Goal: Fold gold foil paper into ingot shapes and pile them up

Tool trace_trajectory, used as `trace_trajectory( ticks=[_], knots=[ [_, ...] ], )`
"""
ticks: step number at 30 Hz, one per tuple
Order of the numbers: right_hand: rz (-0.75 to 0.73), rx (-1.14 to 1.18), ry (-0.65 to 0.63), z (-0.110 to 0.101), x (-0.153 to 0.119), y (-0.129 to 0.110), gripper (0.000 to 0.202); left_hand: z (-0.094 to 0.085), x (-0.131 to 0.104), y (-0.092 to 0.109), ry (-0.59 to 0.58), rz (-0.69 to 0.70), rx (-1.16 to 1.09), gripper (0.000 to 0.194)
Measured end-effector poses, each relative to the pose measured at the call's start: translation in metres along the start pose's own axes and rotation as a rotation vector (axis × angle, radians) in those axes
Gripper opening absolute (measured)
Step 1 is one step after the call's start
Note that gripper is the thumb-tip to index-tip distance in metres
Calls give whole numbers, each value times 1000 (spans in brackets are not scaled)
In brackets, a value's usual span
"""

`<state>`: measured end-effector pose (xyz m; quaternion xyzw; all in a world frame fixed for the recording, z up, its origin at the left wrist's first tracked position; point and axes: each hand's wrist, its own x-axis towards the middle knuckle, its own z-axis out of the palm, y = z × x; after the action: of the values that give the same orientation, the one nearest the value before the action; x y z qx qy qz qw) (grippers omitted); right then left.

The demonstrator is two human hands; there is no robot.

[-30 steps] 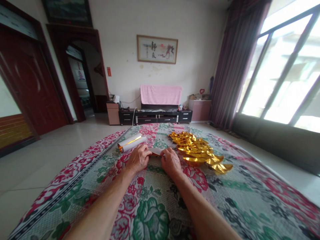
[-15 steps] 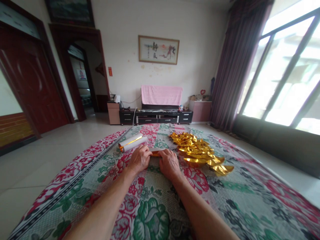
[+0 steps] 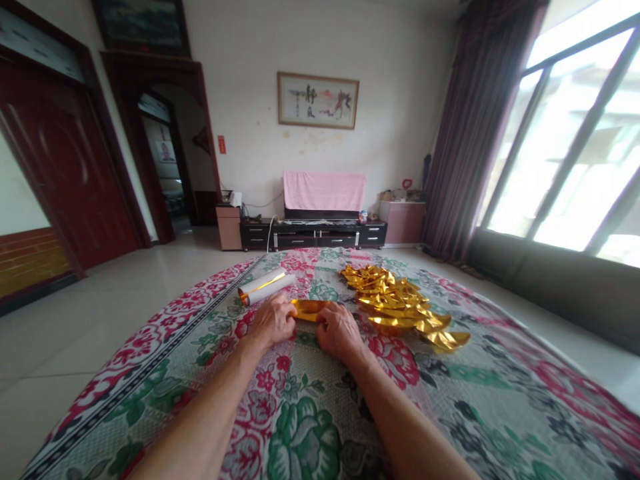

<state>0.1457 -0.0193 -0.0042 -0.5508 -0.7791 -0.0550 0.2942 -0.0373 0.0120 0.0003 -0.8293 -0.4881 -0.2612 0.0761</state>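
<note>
Gripping the gold foil strip [image 3: 309,310] at its left end with our left hand [image 3: 273,320] and at its right with our right hand [image 3: 341,330], we could crease or tear it by pulling unevenly. It looks thin, shiny and narrow, stretched between our hands above the floral cloth [image 3: 303,437], nearer us than the white-backed roll [image 3: 270,287] and left of the gold shapes [image 3: 395,300].

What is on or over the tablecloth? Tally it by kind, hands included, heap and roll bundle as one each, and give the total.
Hands (left hand, right hand): 2
Gold foil piece between them: 1
White-and-gold rolled bundle: 1
Heap of folded gold foil: 1
Total: 5
</note>
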Motion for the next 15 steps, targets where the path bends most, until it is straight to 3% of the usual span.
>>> trace_trajectory(
  ticks=[5,10,15],
  knots=[
    [2,3,15,-3,0,-2,19,5,1,-5,-19,-71,-110,29],
    [54,21,38,-5,0,-6,20,9,6,0,70,-147,-256,34],
    [120,48,76,-3,2,-11,21,15,16,6,208,-416,-486,37]
  ],
)
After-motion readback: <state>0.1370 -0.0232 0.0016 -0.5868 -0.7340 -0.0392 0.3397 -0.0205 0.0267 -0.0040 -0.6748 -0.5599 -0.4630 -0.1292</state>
